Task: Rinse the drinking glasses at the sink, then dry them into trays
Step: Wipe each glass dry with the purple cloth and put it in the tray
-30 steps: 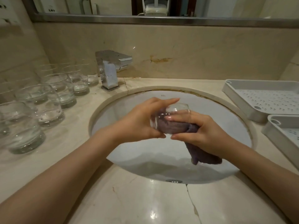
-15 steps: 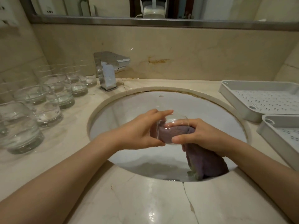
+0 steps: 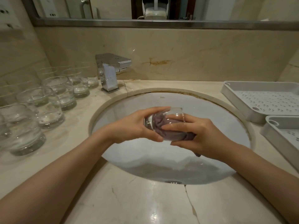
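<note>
Glass first: a clear, round-bellied drinking tumbler (image 3: 168, 122) is held on its side above the white oval sink basin (image 3: 123, 113), roughly at the centre of the scene. Its long axis runs from about 9 to 3 o'clock, thick base toward the left hand (image 3: 132, 126), open mouth toward the right hand (image 3: 199, 136). Left fingers (image 3: 155, 109) are wrapped around the base end, grasping it. Right fingers are curled on a mauve cloth (image 3: 161, 125) stuffed into the bowl. To dry well, I'd say twist the glass against the cloth, reach the bottom corner, keep a firm base grip since wet glass slips. Two white perforated plastic trays (image 3: 252, 109) wait at 3 o'clock on the marble worktop (image 3: 145, 206); more clear glasses (image 3: 53, 101) stand at 9 o'clock.
</note>
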Motion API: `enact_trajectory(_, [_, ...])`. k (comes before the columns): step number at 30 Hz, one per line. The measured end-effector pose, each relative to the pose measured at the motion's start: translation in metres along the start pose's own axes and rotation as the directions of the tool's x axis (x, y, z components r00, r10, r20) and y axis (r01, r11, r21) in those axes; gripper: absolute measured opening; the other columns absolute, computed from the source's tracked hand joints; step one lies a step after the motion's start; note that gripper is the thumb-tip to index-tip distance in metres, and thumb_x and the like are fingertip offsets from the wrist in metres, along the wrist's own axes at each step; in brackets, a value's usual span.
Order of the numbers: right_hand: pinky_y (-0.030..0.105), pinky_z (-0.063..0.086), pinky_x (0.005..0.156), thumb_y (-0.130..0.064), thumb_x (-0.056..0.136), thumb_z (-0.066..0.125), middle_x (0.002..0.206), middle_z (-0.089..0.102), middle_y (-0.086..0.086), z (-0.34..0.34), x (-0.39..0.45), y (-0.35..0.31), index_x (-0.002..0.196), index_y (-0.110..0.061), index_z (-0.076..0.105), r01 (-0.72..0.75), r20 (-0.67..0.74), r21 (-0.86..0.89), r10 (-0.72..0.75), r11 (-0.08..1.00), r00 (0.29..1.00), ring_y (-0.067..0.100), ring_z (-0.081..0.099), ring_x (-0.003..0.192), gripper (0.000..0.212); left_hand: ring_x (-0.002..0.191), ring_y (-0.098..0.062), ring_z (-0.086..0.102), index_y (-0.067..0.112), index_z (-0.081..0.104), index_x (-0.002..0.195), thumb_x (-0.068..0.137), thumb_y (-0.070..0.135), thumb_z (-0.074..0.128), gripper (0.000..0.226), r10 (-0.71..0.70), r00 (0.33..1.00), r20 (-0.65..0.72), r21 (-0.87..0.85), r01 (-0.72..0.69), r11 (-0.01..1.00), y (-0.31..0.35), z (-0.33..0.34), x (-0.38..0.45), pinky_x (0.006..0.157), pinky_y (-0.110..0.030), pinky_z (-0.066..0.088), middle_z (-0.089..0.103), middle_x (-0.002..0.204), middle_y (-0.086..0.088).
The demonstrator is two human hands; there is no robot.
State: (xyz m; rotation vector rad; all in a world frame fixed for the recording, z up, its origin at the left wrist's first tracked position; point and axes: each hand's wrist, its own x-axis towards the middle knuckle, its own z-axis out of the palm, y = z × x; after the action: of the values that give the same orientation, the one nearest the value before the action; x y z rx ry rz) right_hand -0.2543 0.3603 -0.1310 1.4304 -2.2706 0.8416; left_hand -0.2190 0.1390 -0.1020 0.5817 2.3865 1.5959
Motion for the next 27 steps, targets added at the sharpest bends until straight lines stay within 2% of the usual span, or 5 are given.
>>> enact_trajectory(8, [0.021, 0.05, 0.061, -0.022, 0.069, 0.075, 0.072, 0.071, -0.01, -0.011, 0.007, -0.015, 0.105, -0.027, 0.068, -0.589, 0.347, 0.618, 0.491, 0.521, 0.799, 0.009, 0.064, 0.062, 0.037, 0.105, -0.013, 0.049, 0.03, 0.023, 0.149, 0.08, 0.012, 0.076, 0.089, 0.296, 0.955, -0.002, 0.634, -0.228, 0.739, -0.01, 0.014, 0.005, 0.088, -0.014, 0.043, 0.04, 0.117, 0.003])
enact_trajectory(13, [0.014, 0.05, 0.071, -0.014, 0.076, 0.078, 0.088, 0.072, -0.019, -0.006, 0.006, -0.019, 0.103, -0.033, 0.068, -0.447, 0.171, 0.552, 0.43, 0.704, 0.887, 0.0, 0.067, 0.079, 0.035, 0.109, -0.012, 0.054, 0.043, 0.032, 0.14, 0.071, 0.007, 0.082, 0.092, 0.228, 0.97, -0.08, 0.478, -0.164, 0.863, -0.005, 0.004, 0.006, 0.092, -0.022, 0.048, 0.048, 0.12, 0.004])
enact_trajectory(18, [0.039, 0.057, 0.079, -0.044, 0.078, 0.066, 0.126, 0.063, -0.005, 0.001, 0.001, -0.008, 0.116, -0.027, 0.069, -0.019, 0.022, -0.095, 0.021, 0.995, 1.0, 0.015, 0.065, 0.107, 0.042, 0.103, -0.015, 0.066, 0.036, 0.047, 0.134, 0.07, -0.007, 0.077, 0.082, -0.031, 0.999, 0.022, -0.027, 0.031, 0.999, -0.001, -0.007, -0.001, 0.084, -0.027, 0.056, 0.062, 0.121, 0.005])
enact_trajectory(21, [0.03, 0.054, 0.087, -0.044, 0.075, 0.072, 0.124, 0.063, -0.012, -0.001, -0.001, -0.009, 0.116, -0.029, 0.068, -0.123, 0.049, 0.078, 0.119, 0.989, 0.992, 0.006, 0.062, 0.11, 0.044, 0.105, -0.012, 0.064, 0.032, 0.044, 0.14, 0.072, 0.001, 0.08, 0.083, 0.012, 0.999, -0.037, 0.085, -0.009, 0.996, -0.003, 0.004, 0.001, 0.089, -0.028, 0.055, 0.058, 0.124, 0.007])
enact_trajectory(27, [0.025, 0.052, 0.057, -0.021, 0.074, 0.078, 0.075, 0.069, 0.002, -0.012, 0.007, -0.017, 0.105, -0.024, 0.069, -0.598, 0.397, 0.696, 0.481, 0.397, 0.782, 0.017, 0.061, 0.059, 0.032, 0.106, -0.021, 0.051, 0.031, 0.03, 0.148, 0.075, 0.009, 0.079, 0.091, 0.385, 0.923, -0.005, 0.707, -0.269, 0.654, -0.01, 0.012, 0.005, 0.089, -0.028, 0.047, 0.041, 0.115, -0.001])
